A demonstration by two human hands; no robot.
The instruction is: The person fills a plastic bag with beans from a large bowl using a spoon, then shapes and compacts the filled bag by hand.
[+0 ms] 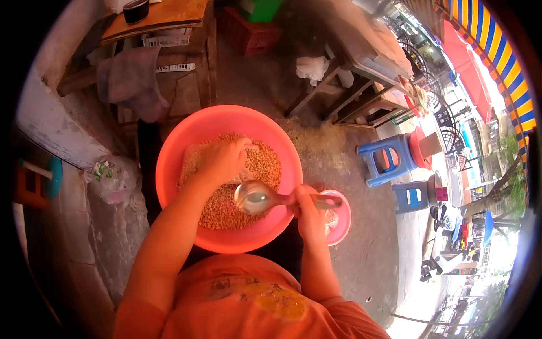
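A large pink basin (169, 209) holds many small tan grains (231, 212), with a finer powdery material near its left side. My left hand (226, 161) is over the grains inside the basin, fingers curled together; whatever they hold, if anything, is hidden. My right hand (307, 209) grips the handle of a metal ladle (252, 197) at the basin's right rim. The ladle's round bowl hangs over the grains. A small pink bowl (342, 223) stands on the ground just right of my right hand, with some pale material inside.
Wooden tables (169, 16) stand ahead, one with a cloth (130, 79) hanging. Blue stools (389, 161) are on the right. A plastic bag (116, 183) lies on the left. Behind the tables are a red crate (248, 34) and a green box (261, 9).
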